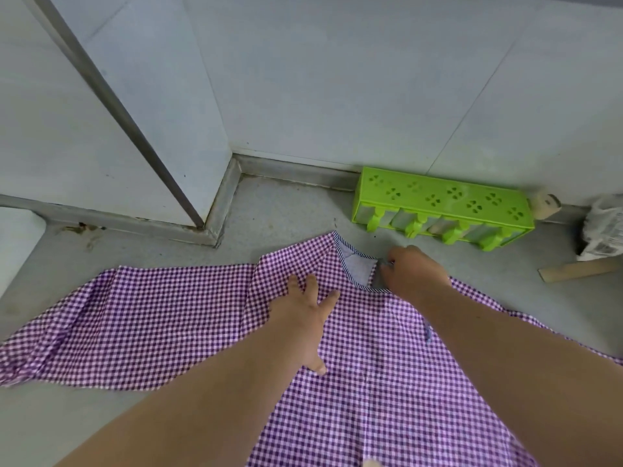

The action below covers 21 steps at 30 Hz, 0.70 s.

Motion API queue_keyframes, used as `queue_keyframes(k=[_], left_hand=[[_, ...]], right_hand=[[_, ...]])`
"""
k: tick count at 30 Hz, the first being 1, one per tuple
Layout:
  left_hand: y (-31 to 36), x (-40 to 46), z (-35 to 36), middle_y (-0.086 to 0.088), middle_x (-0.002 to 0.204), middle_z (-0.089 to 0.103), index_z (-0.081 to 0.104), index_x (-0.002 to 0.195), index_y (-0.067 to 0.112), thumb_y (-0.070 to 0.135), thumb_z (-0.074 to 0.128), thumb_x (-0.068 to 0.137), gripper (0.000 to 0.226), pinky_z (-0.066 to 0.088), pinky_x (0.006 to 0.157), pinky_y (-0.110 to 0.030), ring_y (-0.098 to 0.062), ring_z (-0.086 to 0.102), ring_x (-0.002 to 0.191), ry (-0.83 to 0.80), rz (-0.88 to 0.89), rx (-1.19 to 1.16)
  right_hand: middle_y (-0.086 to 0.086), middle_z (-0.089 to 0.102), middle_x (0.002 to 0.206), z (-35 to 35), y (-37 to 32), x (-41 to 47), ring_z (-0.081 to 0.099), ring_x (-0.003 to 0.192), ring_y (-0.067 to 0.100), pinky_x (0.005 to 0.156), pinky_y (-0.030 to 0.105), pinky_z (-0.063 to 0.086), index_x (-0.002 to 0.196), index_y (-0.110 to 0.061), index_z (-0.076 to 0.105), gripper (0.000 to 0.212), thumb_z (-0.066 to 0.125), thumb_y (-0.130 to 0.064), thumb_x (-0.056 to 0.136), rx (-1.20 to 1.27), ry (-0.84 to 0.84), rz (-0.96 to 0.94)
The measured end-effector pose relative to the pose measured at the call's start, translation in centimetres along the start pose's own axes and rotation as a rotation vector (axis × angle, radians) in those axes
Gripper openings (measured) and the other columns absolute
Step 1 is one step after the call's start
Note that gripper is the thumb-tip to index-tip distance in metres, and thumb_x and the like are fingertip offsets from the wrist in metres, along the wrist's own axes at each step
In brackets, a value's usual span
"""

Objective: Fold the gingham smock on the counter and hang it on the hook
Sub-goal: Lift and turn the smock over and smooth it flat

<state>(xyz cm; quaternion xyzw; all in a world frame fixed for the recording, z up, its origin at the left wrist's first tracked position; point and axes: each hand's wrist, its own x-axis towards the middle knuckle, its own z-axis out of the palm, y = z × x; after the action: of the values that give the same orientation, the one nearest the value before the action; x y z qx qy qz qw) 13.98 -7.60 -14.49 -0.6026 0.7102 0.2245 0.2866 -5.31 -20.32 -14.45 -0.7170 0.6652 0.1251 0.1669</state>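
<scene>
Both bare forearms reach in from the bottom edge over the gingham smock (371, 382), which lies spread flat on the grey table (286, 210); its lower part runs out of view below. The left hand (305, 318) rests flat on the cloth, fingers spread. The right hand (413, 269) is curled at the collar opening and seems to pinch its trim, though the fingertips are hidden. Behind, against the wall, stands a green popsicle mould (441, 203).
</scene>
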Motion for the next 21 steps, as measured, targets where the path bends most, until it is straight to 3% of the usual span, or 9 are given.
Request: queue_keyframes(k=[4, 9, 12, 14, 16, 18, 21], left_hand=[[0.3, 0.4, -0.7, -0.021, 0.173, -0.014, -0.018, 0.165, 0.033, 0.081, 0.084, 0.061, 0.153, 0.048, 0.110, -0.064, -0.058, 0.001, 0.157, -0.012, 0.000, 0.049], [0.7, 0.6, -1.4, -0.023, 0.172, -0.013, -0.021, 0.165, 0.031, 0.079, 0.085, 0.063, 0.155, 0.051, 0.107, -0.063, -0.059, 0.005, 0.156, -0.047, -0.011, 0.091], [0.9, 0.6, -1.7, -0.024, 0.172, -0.015, -0.024, 0.164, 0.030, 0.080, 0.083, 0.064, 0.155, 0.053, 0.104, -0.062, -0.059, 0.005, 0.156, -0.080, -0.014, 0.114], [1.0, 0.6, -1.7, -0.024, 0.172, -0.016, -0.024, 0.164, 0.030, 0.080, 0.083, 0.064, 0.155, 0.053, 0.104, -0.062, -0.060, 0.004, 0.155, -0.086, -0.016, 0.115], [1.0, 0.6, -1.6, -0.024, 0.172, -0.016, -0.025, 0.164, 0.030, 0.080, 0.083, 0.063, 0.156, 0.054, 0.103, -0.063, -0.060, 0.004, 0.155, -0.080, -0.020, 0.111], [1.0, 0.6, -1.6, -0.024, 0.172, -0.017, -0.025, 0.164, 0.030, 0.080, 0.083, 0.063, 0.156, 0.053, 0.104, -0.063, -0.060, 0.003, 0.155, -0.083, -0.022, 0.106], [1.0, 0.5, -1.7, -0.024, 0.172, -0.017, -0.024, 0.164, 0.030, 0.078, 0.084, 0.064, 0.154, 0.054, 0.104, -0.062, -0.060, 0.003, 0.156, -0.081, -0.022, 0.102]], right_hand=[[-0.001, 0.062, 0.084, -1.5, 0.3, 1.6, 0.063, 0.083, 0.024, 0.071, 0.033, 0.050, 0.099, -0.022, 0.066, 0.028, 0.046, -0.041, 0.102, 0.038, -0.018, -0.031], [0.005, 0.074, 0.082, -3.9, -0.6, 3.2, 0.066, 0.068, 0.019, 0.057, 0.028, 0.047, 0.077, -0.015, 0.070, 0.039, 0.051, -0.036, 0.104, 0.252, -0.109, 0.005], [0.001, 0.079, 0.085, -5.0, -2.1, 3.3, 0.071, 0.061, 0.011, 0.053, 0.026, 0.049, 0.093, -0.013, 0.071, 0.025, 0.056, -0.028, 0.106, 0.725, -0.138, 0.060], [-0.001, 0.079, 0.093, -5.1, -2.8, 2.7, 0.076, 0.070, 0.016, 0.060, 0.037, 0.060, 0.114, -0.015, 0.065, 0.012, 0.061, -0.020, 0.104, 1.011, -0.099, 0.064], [-0.009, 0.075, 0.107, -4.9, -2.9, 1.7, 0.076, 0.083, 0.020, 0.071, 0.044, 0.064, 0.121, -0.026, 0.060, 0.021, 0.063, -0.022, 0.101, 0.916, 0.024, -0.057], [-0.019, 0.068, 0.111, -4.6, -2.3, 0.4, 0.070, 0.082, 0.011, 0.069, 0.036, 0.058, 0.122, -0.035, 0.058, 0.023, 0.059, -0.030, 0.100, 0.609, 0.157, -0.170], [-0.010, 0.064, 0.117, -3.2, 0.0, -0.6, 0.067, 0.094, 0.016, 0.078, 0.037, 0.057, 0.128, -0.034, 0.052, 0.032, 0.058, -0.033, 0.097, 0.248, 0.179, -0.109]])
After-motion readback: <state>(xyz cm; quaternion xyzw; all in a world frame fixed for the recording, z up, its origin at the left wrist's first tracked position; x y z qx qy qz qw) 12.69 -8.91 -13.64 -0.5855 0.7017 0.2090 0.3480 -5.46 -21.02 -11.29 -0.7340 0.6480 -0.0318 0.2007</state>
